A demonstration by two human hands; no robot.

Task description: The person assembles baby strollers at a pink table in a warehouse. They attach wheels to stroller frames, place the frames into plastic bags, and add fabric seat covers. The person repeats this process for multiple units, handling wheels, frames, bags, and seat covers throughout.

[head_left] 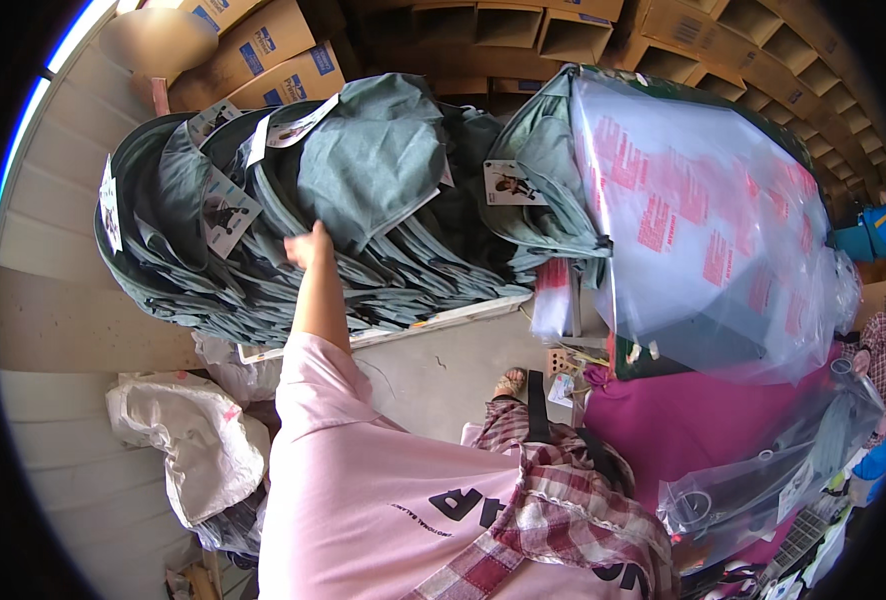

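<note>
My left hand point(308, 246) reaches forward to a long row of grey-green fabric canopies point(173, 275), packed one against another. Its fingers are closed at the lower left edge of the topmost canopy point(373, 150), whose smooth rounded panel stands up above the others. Printed card tags point(228, 213) hang from several of them. Another tagged canopy point(538, 190) stands apart to the right, against a stack under clear plastic. My right hand is out of sight.
A white-edged tray point(413, 322) lies under the row. Clear plastic sheeting with red print point(703, 200) covers the right-hand stack, beside magenta cloth point(643, 430). Cardboard boxes point(273, 55) line the back. A white sack point(188, 440) sits at left. A blurred person point(158, 42) is at far left.
</note>
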